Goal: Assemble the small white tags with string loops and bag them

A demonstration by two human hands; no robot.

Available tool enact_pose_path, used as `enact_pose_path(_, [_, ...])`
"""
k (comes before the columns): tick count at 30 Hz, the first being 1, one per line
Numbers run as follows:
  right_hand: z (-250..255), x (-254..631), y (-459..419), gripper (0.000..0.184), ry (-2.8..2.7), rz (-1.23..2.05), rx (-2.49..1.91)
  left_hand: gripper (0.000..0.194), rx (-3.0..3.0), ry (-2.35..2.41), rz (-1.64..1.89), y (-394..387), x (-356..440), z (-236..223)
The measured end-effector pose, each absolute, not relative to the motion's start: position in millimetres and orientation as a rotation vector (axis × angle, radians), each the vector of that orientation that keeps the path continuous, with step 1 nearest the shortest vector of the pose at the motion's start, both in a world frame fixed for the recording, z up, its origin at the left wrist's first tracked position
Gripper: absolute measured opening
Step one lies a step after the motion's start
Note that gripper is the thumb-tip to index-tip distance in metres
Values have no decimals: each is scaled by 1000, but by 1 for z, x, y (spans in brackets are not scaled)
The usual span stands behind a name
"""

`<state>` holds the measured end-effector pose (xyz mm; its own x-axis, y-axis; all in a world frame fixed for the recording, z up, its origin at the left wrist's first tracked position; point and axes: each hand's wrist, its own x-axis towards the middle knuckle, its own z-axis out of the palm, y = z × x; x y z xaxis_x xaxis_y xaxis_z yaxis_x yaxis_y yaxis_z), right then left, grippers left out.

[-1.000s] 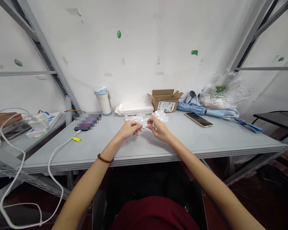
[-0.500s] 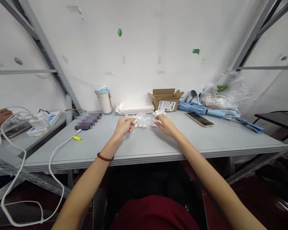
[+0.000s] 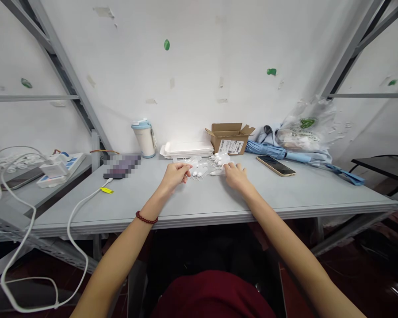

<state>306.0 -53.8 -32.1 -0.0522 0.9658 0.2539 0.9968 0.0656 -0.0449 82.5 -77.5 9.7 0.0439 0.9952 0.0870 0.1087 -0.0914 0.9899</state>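
My left hand (image 3: 175, 177) is closed in a pinch at the left edge of a small pile; whatever its fingertips hold is too small to make out. The pile consists of small white pieces (image 3: 201, 171) with thin white strings and some clear plastic, lying on the grey table (image 3: 199, 203). At the pile's right side, my right hand (image 3: 236, 176) has its fingers curled downward beside another white piece (image 3: 217, 172). The fingertips of that hand are hidden, so what they grip cannot be made out. More white pieces (image 3: 220, 158) lie heaped just behind it.
Behind the pile are stacked white flat packs (image 3: 187, 149) and an open cardboard box (image 3: 228, 139). A tumbler (image 3: 143, 139) and a blurred phone (image 3: 122, 167) with a white cable (image 3: 73, 229) are leftward. To the right lie another phone (image 3: 275, 165), a blue umbrella (image 3: 268, 150) and a plastic bag (image 3: 301, 128).
My hands, close together at first, have moved apart, the right one further right and onto the table. The white pieces between them now show. Another person's hand at far left has left the view.
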Motion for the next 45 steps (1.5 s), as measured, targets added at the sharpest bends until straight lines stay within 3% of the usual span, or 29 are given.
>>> enact_pose_path(9, [-29,301,-56,31,-2102,-168,-1887,12,1373,1209,1200,-76,82,9])
enact_pose_path(18, [-21,294,-62,31,-2128,-93,-1920,15,1414,1238,1157,-78,85,10])
enact_pose_path(28, [-21,296,-47,20,-1696,496,-1200,15,1538,1241,984,-78,86,6])
enact_pose_path(34, [-21,291,-51,23,-1695,599,-947,22,1532,1221,987,-78,88,8])
enact_pose_path(40, [-22,289,-51,21,-1667,634,-886,7,1402,1327,1164,-73,86,6])
enact_pose_path(45, [-23,290,-50,23,-1608,669,-868,19,1445,1251,1068,-77,87,7])
